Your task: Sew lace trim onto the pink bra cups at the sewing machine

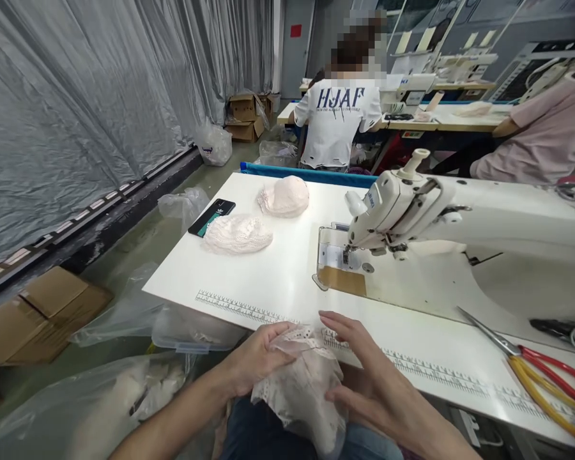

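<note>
A pale pink piece of eyelet fabric [311, 390] hangs over my lap at the table's front edge. My left hand [263, 358] is closed on its upper left side, thumb on top. On the other side, my right hand [364, 364] has its fingers and thumb apart, with the thumb against the cloth or just beside it. Two similar pale pink fabric pieces, a rounded one [285, 196] and a flatter one [238, 234], lie on the white table [182, 275]. The sewing machine [388, 211] stands to the right, its needle area bare of cloth.
Red-and-yellow-handled scissors [522, 354] lie at the table's right front. A phone [211, 217] sits partly under the flatter piece. Cardboard boxes [43, 313] and plastic bags [124, 396] occupy the floor at left. A person in a white shirt [338, 121] and another in pink [541, 134] sit beyond.
</note>
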### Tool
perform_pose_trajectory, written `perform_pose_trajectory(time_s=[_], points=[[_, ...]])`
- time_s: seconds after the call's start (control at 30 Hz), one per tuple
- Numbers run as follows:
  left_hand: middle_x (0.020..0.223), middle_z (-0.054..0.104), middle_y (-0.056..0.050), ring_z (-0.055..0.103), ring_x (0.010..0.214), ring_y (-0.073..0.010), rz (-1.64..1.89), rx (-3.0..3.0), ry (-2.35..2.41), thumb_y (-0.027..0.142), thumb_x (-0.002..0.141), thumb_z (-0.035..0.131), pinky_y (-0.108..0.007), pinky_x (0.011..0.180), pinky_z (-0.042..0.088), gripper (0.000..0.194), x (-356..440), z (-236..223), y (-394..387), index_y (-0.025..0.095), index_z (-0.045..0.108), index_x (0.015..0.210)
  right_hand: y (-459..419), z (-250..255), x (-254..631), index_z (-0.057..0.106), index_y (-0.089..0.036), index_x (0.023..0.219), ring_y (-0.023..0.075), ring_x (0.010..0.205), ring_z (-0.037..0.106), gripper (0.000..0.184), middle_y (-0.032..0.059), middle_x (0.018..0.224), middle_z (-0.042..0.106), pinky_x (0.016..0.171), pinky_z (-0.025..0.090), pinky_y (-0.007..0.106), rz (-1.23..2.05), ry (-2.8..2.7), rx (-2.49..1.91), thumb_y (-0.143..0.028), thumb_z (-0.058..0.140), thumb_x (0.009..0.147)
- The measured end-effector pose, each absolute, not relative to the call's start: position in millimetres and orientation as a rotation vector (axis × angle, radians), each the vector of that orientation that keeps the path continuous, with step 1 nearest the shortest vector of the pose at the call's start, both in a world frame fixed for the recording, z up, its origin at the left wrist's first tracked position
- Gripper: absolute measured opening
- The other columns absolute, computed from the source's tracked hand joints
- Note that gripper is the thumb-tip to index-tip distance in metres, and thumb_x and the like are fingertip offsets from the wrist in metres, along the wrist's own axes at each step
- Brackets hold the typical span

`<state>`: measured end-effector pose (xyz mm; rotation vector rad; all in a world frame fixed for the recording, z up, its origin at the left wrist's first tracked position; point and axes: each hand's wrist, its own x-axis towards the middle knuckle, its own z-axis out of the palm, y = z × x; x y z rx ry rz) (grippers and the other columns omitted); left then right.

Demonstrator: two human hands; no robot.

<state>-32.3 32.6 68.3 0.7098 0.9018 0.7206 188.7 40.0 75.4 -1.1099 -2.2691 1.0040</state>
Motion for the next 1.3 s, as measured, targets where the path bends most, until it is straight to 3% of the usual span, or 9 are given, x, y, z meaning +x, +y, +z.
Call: perform_pose_trajectory(time_s=[0.1, 0.27, 0.43, 0.5, 0.67, 0.83, 0.97, 1.07, 1.3], points=[[0.09, 0.065, -0.004, 0.056, 0.082, -0.0143, 0.653, 0.845, 0.901, 0.036, 0.076, 0.067, -0.022, 0.075, 0.041, 0.035, -33.5, 72.9, 25.4, 0.015, 0.065, 0.104, 36.3, 63.7, 185.0, 0.02, -0.03, 0.141, 0.0232, 0.121, 0.043, 0.064, 0.0093, 0.137, 0.039, 0.098, 0.043, 0.038, 1.297, -2.238, -1.065, -0.033, 0.055, 0.087], [0.074, 0.057, -0.001, 0.046, 0.066, -0.0098, 0.501, 1.032, 1.046, 0.044, 0.08, 0.06, -0.019, 0.06, 0.034, 0.033, -45.7, 77.3, 11.5, 0.011, 0.064, 0.088, 23.1, 53.9, 181.2, 0.035, -0.027, 0.131, 0.0213, 0.106, 0.054, 0.038, 0.0089, 0.116, 0.055, 0.092, 0.046, 0.038, 1.496, -2.058, -1.057, -0.031, 0.04, 0.094], [0.069, 0.05, 0.001, 0.041, 0.062, -0.0097, 0.348, 0.982, 1.078, 0.046, 0.078, 0.061, -0.021, 0.058, 0.032, 0.034, -53.6, 71.0, 2.5, 0.012, 0.06, 0.078, -0.9, 31.0, 175.6, 0.021, -0.03, 0.14, 0.0246, 0.121, 0.042, 0.068, 0.0086, 0.137, 0.038, 0.099, 0.04, 0.039, 1.708, -2.028, -0.955, -0.027, 0.058, 0.083], [0.067, 0.048, 0.001, 0.039, 0.061, -0.0096, 0.319, 1.017, 1.096, 0.046, 0.079, 0.059, -0.022, 0.059, 0.032, 0.034, -55.3, 67.2, 1.6, 0.012, 0.059, 0.073, -6.5, 16.1, 169.2, 0.021, -0.029, 0.139, 0.0244, 0.119, 0.045, 0.07, 0.0086, 0.134, 0.042, 0.097, 0.041, 0.038, 1.769, -1.948, -0.949, -0.027, 0.06, 0.081], [0.057, 0.037, 0.004, 0.03, 0.055, -0.0076, 0.249, 1.124, 1.197, 0.048, 0.077, 0.061, -0.022, 0.051, 0.022, 0.04, -65.1, 55.9, -1.2, 0.012, 0.052, 0.06, -3.9, -7.9, 154.6, 0.049, -0.021, 0.114, 0.0174, 0.084, 0.057, 0.029, 0.0048, 0.095, 0.061, 0.071, 0.047, 0.026, 1.791, -1.656, -0.924, -0.036, 0.045, 0.09], [0.06, 0.043, 0.003, 0.035, 0.055, -0.0069, 0.312, 1.012, 1.232, 0.047, 0.074, 0.065, -0.02, 0.052, 0.026, 0.037, -67.4, 46.6, -9.8, 0.011, 0.058, 0.067, -1.1, -12.3, 154.7, 0.057, -0.018, 0.092, 0.0136, 0.064, 0.05, 0.029, 0.0013, 0.072, 0.057, 0.053, 0.039, 0.022, 1.832, -1.644, -0.974, -0.043, 0.042, 0.092], [0.079, 0.06, -0.004, 0.05, 0.067, -0.0112, 0.354, 0.883, 1.246, 0.042, 0.068, 0.072, -0.021, 0.061, 0.038, 0.043, -60.7, 40.7, -11.7, 0.012, 0.064, 0.097, -4.6, -13.5, 163.3, 0.051, -0.02, 0.108, 0.0158, 0.077, 0.055, 0.03, 0.0024, 0.084, 0.06, 0.066, 0.044, 0.025, 1.906, -1.599, -0.941, -0.042, 0.051, 0.087], [0.077, 0.062, -0.004, 0.052, 0.065, -0.0108, 0.298, 0.892, 1.264, 0.042, 0.065, 0.074, -0.02, 0.06, 0.039, 0.039, -59.7, 37.0, -9.1, 0.011, 0.067, 0.089, -3.3, -11.2, 172.9, 0.052, -0.02, 0.11, 0.0187, 0.09, 0.055, 0.038, 0.0052, 0.1, 0.059, 0.077, 0.045, 0.029, 2.042, -1.579, -0.824, -0.045, 0.058, 0.082], [0.07, 0.066, -0.004, 0.055, 0.063, -0.0118, 0.161, 0.967, 1.221, 0.043, 0.066, 0.072, -0.021, 0.059, 0.042, 0.032, -63.9, 30.9, -3.0, 0.012, 0.072, 0.075, 1.4, -11.8, 185.4, 0.053, -0.019, 0.114, 0.0192, 0.093, 0.055, 0.036, 0.0074, 0.102, 0.059, 0.08, 0.045, 0.032, 2.186, -1.481, -0.796, -0.045, 0.046, 0.089]])
